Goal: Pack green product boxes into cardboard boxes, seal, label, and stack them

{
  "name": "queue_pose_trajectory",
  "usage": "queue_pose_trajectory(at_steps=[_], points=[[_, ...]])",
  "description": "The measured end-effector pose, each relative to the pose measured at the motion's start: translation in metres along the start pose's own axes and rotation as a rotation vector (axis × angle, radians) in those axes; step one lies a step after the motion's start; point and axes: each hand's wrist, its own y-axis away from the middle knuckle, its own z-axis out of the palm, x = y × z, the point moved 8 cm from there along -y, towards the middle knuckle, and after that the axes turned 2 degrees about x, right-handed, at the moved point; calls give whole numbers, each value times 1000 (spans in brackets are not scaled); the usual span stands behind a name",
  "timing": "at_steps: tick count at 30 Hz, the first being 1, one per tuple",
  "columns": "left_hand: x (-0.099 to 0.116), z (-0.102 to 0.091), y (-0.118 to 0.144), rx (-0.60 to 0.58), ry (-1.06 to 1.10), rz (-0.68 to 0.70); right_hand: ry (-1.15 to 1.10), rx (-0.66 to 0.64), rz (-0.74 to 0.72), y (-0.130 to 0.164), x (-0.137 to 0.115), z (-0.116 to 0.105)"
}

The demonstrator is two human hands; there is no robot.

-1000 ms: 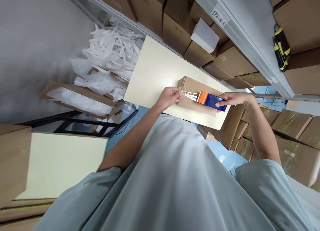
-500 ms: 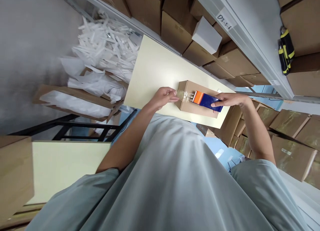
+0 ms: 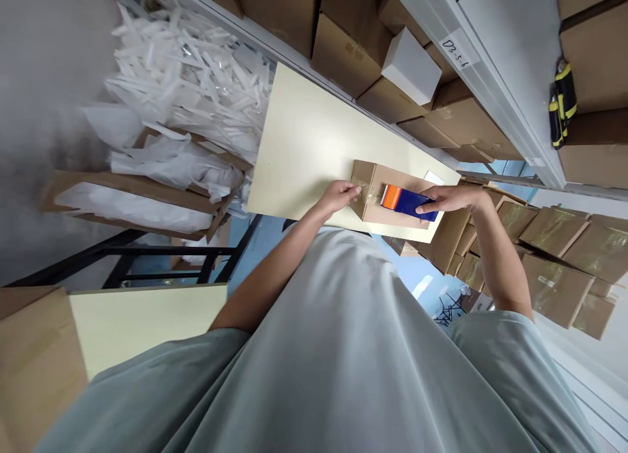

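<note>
On the pale tabletop (image 3: 304, 139) lies a closed brown cardboard box (image 3: 364, 175). My right hand (image 3: 454, 198) is wrapped round a blue and orange tape dispenser (image 3: 415, 204), whose toothed orange edge rests on or just over the box's top. Clear packing tape (image 3: 375, 192) runs from the dispenser towards the left end of the box. My left hand (image 3: 341, 196) is at that end, thumb and fingertips closed on the tape's loose end against the cardboard. The exact contact of these fingertips is hard to make out.
Shelves behind the table hold cardboard boxes (image 3: 343, 57) and a white box (image 3: 411, 65). Black and yellow tools (image 3: 562, 103) lie on the upper shelf. White foam scraps (image 3: 196, 67) are heaped at the left. More cartons (image 3: 557, 286) are stacked at the right.
My left hand has moved right, to the box's end, bringing the tape's loose end down onto it. My right hand and the dispenser have hardly moved relative to the box.
</note>
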Motion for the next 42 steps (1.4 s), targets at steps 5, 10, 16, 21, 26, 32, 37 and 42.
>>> queue_pose_trajectory(at_steps=[5,10,16,21,26,32,37,42], points=[[7,3,7,117,-87,105,5,35,8,0,-2,4],[29,-14,30,395,-404,264,42,71,-13,-3,5,3],[39,13,43,323,-378,281,113,43,-18,-4,9,7],[39,22,48,471,-431,274,231,75,-35,-4,-1,10],[33,18,47,563,-453,265,345,91,-121,5,-1,13],[27,17,41,628,-349,313,279,149,-1,81,91,-3],[29,19,37,694,-341,330,176,126,116,141,187,-10],[32,21,39,743,-374,325,298,180,183,101,246,-33]])
